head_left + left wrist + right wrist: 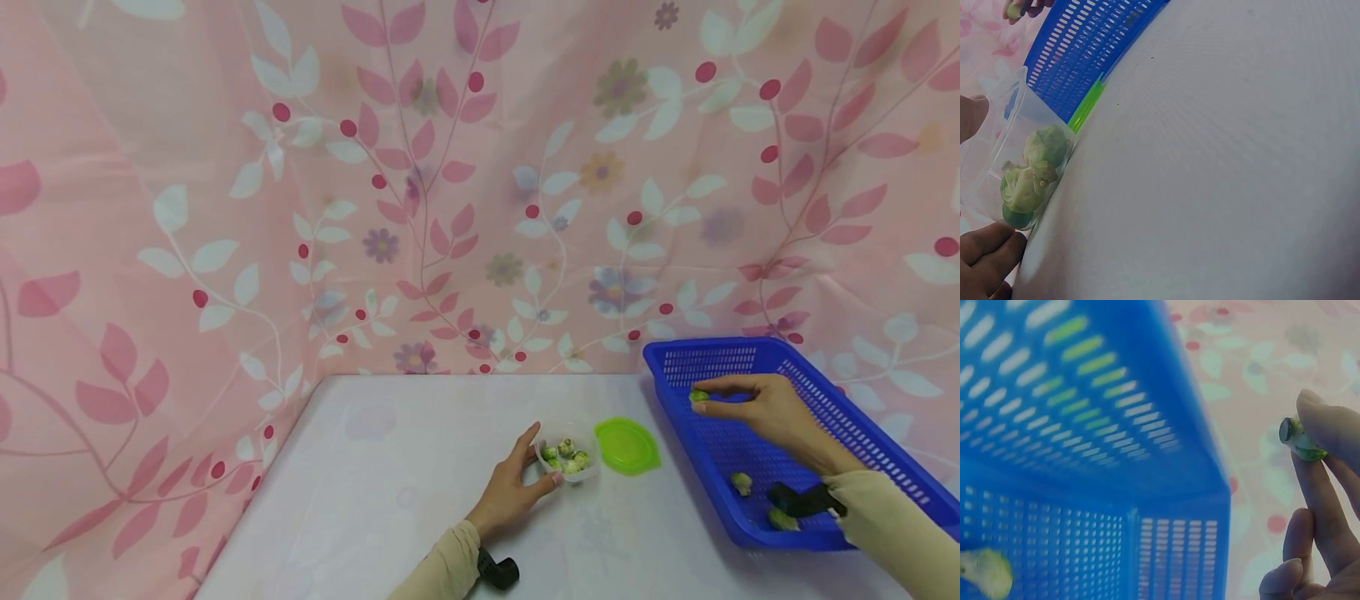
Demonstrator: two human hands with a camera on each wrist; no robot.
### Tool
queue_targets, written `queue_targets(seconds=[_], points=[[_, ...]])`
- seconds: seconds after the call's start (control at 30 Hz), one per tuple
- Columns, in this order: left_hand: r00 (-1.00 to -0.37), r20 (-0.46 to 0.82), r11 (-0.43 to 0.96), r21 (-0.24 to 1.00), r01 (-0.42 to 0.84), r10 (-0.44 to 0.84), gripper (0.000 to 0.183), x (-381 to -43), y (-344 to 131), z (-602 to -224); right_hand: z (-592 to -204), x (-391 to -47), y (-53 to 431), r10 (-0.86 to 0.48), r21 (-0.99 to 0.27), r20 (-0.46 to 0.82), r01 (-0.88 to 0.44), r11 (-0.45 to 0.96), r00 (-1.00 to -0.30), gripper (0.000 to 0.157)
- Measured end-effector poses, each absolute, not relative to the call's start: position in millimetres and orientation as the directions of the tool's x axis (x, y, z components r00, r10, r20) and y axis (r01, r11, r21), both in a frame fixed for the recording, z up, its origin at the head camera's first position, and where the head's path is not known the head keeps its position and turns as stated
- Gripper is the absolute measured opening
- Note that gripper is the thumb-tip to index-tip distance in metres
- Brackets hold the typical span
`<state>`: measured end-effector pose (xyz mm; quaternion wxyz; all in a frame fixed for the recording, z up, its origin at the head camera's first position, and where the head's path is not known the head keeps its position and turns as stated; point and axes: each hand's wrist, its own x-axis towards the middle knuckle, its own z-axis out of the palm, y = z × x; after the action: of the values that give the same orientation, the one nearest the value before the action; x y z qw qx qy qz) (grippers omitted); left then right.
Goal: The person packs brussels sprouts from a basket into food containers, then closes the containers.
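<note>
My right hand (772, 417) pinches a Brussels sprout (699, 397) between thumb and fingertips, above the blue basket (678, 467). In the right wrist view the sprout's cut stem end (1286, 430) faces the camera. My left hand (507, 492) holds a small clear plastic container (592, 469) on the table, thumb on one side and fingers on the other. Several Brussels sprouts (1025, 187) lie inside the container. Two more sprouts show in the basket: one whole (741, 483), and another (783, 519) partly hidden under the right wrist's black camera.
A bright green lid (628, 447) lies on the white table (375, 500) between container and basket. The basket stands at the table's right side, its perforated walls raised. A pink floral curtain (450, 208) hangs behind and to the left.
</note>
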<state>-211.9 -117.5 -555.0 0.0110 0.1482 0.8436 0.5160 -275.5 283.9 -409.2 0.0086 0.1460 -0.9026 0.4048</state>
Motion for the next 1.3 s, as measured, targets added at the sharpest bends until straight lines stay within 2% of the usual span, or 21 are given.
queue_targets(seconds=[0.43, 1.03, 1.3], points=[[-0.957, 0.133, 0.432, 0.87, 0.238, 0.26, 0.088, -212, -118, -554, -399, -262, 248, -0.312, -0.742, 0.135, -0.304, 0.597, -0.941, 0.035], [-0.955, 0.147, 0.442, 0.861, 0.252, 0.258, 0.086, -212, -118, -556, -404, -256, 193, -0.39, -0.816, 0.107, -0.305, 0.491, -0.915, 0.034], [-0.956, 0.147, 0.441, 0.862, 0.25, 0.256, 0.087, -214, -119, -556, -413, -257, 163, -0.428, -0.777, 0.16, -0.381, 0.501, -0.89, 0.029]])
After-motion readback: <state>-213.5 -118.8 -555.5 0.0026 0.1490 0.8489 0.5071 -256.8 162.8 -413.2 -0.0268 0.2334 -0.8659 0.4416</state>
